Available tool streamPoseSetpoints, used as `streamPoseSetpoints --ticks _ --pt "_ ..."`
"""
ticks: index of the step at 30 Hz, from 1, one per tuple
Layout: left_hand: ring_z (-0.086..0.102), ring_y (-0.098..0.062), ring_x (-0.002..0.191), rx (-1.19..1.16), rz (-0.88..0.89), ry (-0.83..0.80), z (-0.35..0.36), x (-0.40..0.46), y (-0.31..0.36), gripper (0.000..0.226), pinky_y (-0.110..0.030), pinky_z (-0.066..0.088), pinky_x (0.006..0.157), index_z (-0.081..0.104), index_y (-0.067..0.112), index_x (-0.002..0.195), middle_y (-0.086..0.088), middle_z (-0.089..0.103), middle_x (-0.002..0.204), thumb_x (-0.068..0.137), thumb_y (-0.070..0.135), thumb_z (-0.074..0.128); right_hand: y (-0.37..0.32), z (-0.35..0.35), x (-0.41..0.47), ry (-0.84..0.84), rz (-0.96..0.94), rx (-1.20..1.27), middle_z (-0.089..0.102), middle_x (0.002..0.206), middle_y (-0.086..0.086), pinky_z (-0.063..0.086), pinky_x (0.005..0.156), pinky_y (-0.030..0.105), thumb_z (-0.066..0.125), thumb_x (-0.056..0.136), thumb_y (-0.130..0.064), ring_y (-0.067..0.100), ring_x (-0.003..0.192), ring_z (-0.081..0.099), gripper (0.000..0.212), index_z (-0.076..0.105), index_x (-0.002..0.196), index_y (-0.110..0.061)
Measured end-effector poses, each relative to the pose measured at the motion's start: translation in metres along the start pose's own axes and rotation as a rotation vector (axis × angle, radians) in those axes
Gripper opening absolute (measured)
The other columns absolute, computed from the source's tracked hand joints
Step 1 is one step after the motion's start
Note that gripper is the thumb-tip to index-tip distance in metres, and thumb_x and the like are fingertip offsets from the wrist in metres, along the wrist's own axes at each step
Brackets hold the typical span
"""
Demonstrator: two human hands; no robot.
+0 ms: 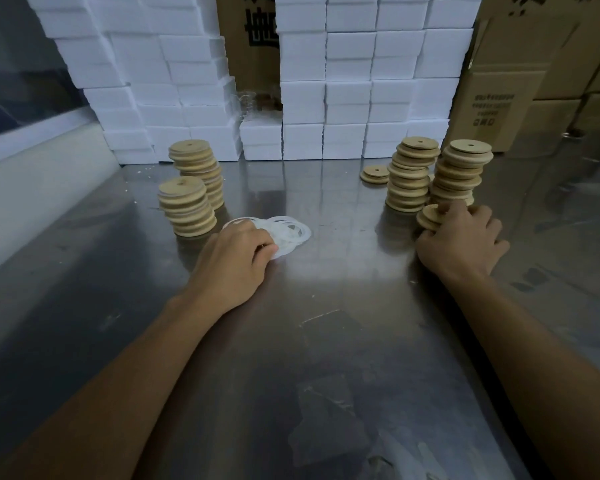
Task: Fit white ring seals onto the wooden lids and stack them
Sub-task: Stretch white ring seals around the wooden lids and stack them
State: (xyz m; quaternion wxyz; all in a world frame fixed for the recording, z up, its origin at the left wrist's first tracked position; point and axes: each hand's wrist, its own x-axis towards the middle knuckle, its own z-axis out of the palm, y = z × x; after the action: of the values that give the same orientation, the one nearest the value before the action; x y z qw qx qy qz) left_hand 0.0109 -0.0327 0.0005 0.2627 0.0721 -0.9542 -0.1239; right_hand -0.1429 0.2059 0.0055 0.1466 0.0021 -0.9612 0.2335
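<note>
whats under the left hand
The left hand rests on a pile of white ring seals lying on the steel table. How many it covers is hidden.

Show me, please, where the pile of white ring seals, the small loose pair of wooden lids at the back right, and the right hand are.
pile of white ring seals [288,233], head view, on the overlapping rings.
small loose pair of wooden lids [375,173], head view, top face.
right hand [461,237], head view, back of the hand.

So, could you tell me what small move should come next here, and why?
Probably lift one ring and one lid and bring them together. The left hand already pinches at the pile of white rings, and the right hand grips a few wooden lids beside the right stacks; nothing is fitted yet.
</note>
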Motion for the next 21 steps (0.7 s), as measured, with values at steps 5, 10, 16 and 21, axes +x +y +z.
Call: streamPoseSetpoints --ticks 5,10,16,21 --pt "0.055 -0.026 0.086 -0.013 0.012 0.073 0.000 0.000 0.004 0.012 -0.044 0.045 0.078 0.061 0.007 0.089 -0.008 0.062 0.092 0.096 0.012 0.052 0.000 0.000 0.000 0.086 -0.095 0.082 0.055 0.122 0.020 0.036 0.097 0.051 0.053 0.092 -0.021 0.042 0.116 0.046 0.032 0.052 0.124 -0.016" --pt "0.049 -0.021 0.077 -0.112 0.053 0.226 -0.003 0.001 0.014 0.012 -0.033 0.036 0.068 0.056 0.008 0.087 -0.001 0.054 0.083 0.097 0.008 0.050 -0.006 0.004 -0.007 0.063 -0.320 0.596 0.061 0.092 0.004 0.052 0.070 0.045 0.049 0.100 -0.024 0.030 0.083 0.062 0.012 0.048 0.109 -0.018" --pt "0.056 -0.001 0.070 -0.583 -0.133 0.253 -0.008 0.003 0.035 0.020 -0.020 0.046 0.062 0.058 0.017 0.082 0.006 0.061 0.076 0.097 0.005 0.054 -0.025 0.009 -0.021 -0.290 -0.270 1.017 0.069 0.086 0.010 0.052 0.054 0.023 0.057 0.097 -0.012 0.017 0.064 0.069 0.016 0.057 0.110 -0.021" --pt "0.045 -0.008 0.043 -0.947 -0.292 0.226 -0.007 0.002 0.055 0.017 -0.021 0.039 0.044 0.060 0.004 0.086 -0.018 0.058 0.065 0.099 0.003 0.050 -0.031 0.005 -0.031 -0.314 -0.275 0.980 0.071 0.103 0.003 0.059 0.073 0.035 0.050 0.090 0.004 0.020 0.082 0.071 0.031 0.068 0.096 -0.021"
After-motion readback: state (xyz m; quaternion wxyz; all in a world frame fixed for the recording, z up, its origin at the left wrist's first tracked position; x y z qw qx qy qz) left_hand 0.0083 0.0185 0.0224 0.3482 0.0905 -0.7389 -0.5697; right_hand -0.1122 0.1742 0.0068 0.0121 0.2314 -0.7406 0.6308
